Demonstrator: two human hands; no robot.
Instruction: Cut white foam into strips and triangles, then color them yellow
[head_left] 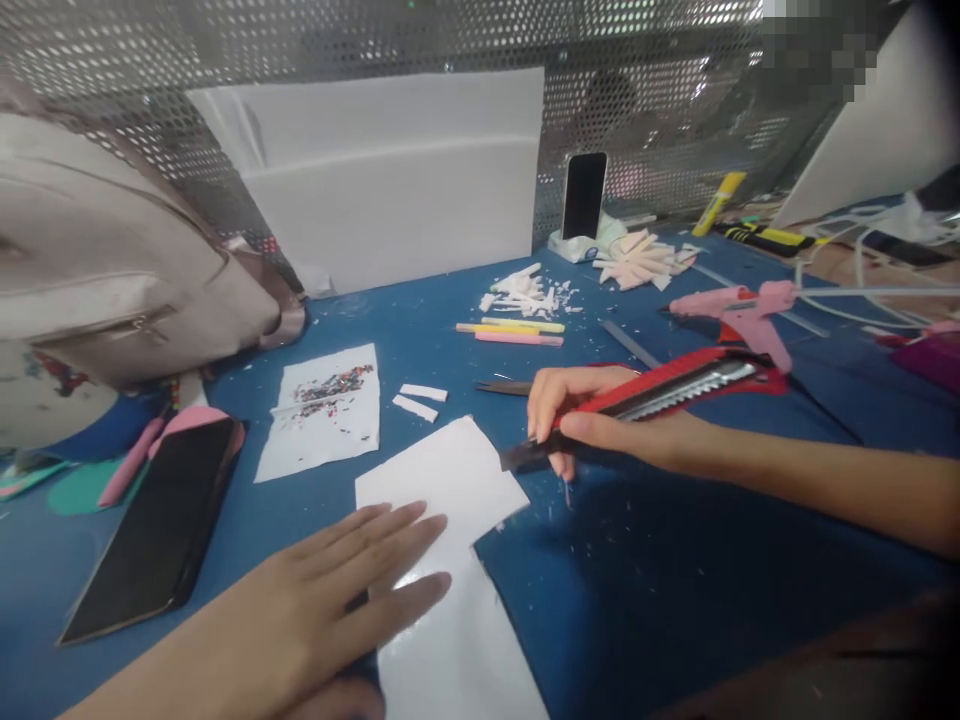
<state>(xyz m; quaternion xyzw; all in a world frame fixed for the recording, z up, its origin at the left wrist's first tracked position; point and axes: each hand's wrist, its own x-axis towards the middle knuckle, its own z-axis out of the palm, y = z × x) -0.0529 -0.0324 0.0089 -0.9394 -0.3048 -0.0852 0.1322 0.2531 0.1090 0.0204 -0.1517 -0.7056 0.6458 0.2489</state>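
Note:
My left hand (337, 590) lies with its fingers stretched over a white board (442, 475) on the blue table. In my right hand (600, 420) is a red box cutter (675, 390), its blade pointing left. The dark blade tip is at the board's right edge; whether it touches cannot be made out. A notch shows in the board's right side, below the blade. Two small white strips (420, 400) rest just beyond the board, near a creased white paper (319, 420) strewn with dark and coloured bits.
A dark phone (161, 520) and a beige backpack (120, 250) are at the left. Behind lie coloured sticks (517, 332), white scraps (525, 292) and a standing phone (585, 197). A pink glue gun (742, 310), cables (862, 250) and a yellow marker (718, 204) are at the right.

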